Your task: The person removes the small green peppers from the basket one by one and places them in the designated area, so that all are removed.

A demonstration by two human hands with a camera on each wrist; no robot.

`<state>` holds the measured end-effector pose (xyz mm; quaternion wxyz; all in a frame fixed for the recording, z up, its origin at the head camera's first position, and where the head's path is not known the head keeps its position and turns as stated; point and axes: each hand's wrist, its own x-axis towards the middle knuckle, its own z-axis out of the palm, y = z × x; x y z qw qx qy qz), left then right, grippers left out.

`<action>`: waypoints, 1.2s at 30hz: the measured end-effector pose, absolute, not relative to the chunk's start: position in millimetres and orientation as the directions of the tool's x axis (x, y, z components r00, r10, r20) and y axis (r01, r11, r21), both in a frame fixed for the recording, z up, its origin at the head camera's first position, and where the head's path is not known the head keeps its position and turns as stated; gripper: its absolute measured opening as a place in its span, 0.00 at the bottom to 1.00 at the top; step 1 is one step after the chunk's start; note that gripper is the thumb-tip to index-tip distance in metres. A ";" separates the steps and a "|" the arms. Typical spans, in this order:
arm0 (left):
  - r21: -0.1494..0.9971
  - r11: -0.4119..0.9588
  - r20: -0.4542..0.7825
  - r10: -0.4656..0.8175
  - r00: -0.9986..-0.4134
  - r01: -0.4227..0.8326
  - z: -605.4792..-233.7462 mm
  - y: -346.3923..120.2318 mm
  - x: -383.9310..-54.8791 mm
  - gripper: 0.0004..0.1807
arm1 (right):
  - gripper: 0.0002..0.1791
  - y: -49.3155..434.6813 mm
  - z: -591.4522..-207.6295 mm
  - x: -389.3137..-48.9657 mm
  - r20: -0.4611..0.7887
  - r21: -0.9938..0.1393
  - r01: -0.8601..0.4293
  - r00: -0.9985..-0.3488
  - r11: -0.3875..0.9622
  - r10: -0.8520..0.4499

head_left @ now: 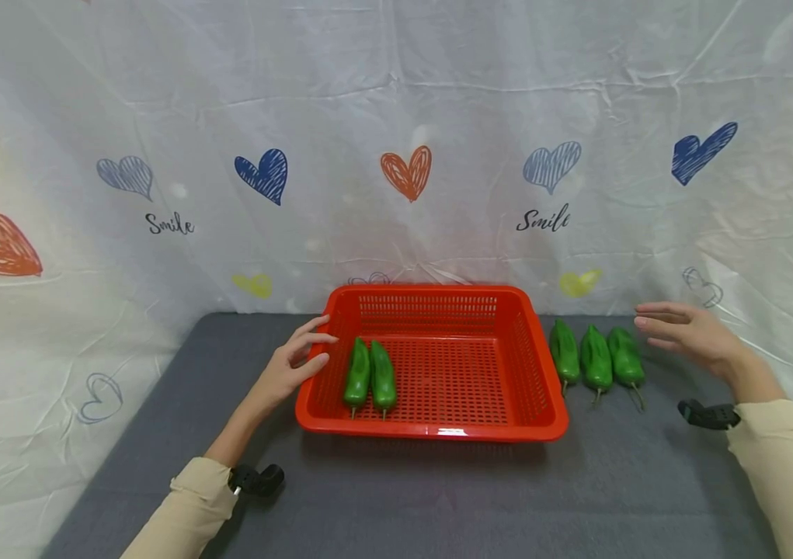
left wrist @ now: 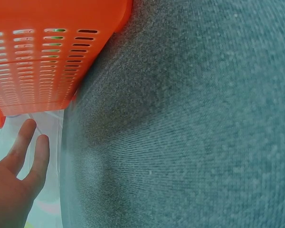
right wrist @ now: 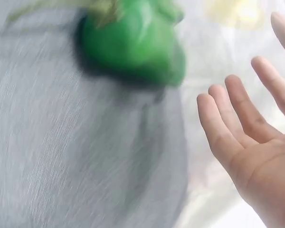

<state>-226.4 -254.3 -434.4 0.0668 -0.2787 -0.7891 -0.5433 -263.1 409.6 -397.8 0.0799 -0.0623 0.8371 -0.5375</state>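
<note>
A red plastic basket stands on the grey cloth, with two green peppers lying side by side at its left end. My left hand is at the basket's left rim, fingers spread and holding nothing; whether it touches the rim I cannot tell. Three more green peppers lie in a row right of the basket, stems toward me. Just right of the rightmost pepper, my right hand hovers with its fingers extended and nothing in them. In the right wrist view that hand is apart from the pepper.
Grey cloth covers the table. Behind it hangs a white sheet printed with hearts and the word Smile. A black wrist camera sits on the left wrist and another wrist camera on the right.
</note>
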 end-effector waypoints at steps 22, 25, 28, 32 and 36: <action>0.818 0.243 0.414 0.378 -0.828 0.521 -434.1 -252.9 -227.4 0.17 | 0.15 336.4 -361.3 -268.0 0.068 -0.990 -0.093 -0.973 0.104 -0.220; 0.819 0.245 0.414 0.375 -0.830 0.519 -434.0 -253.0 -227.2 0.17 | 0.14 328.7 -358.4 -270.9 0.074 -0.994 -0.092 -0.966 0.063 -0.247; 0.818 0.249 0.414 0.371 -0.831 0.519 -433.8 -253.2 -226.7 0.17 | 0.13 320.0 -356.1 -274.2 0.080 -0.995 -0.093 -0.965 0.042 -0.249; 0.818 0.253 0.413 0.366 -0.834 0.517 -434.8 -253.8 -226.8 0.16 | 0.16 307.7 -351.8 -278.5 0.081 -0.992 -0.102 -0.966 0.074 -0.246; 0.818 0.252 0.413 0.369 -0.832 0.518 -435.4 -254.3 -227.0 0.16 | 0.21 295.4 -347.3 -281.8 0.075 -0.986 -0.109 -0.967 0.127 -0.244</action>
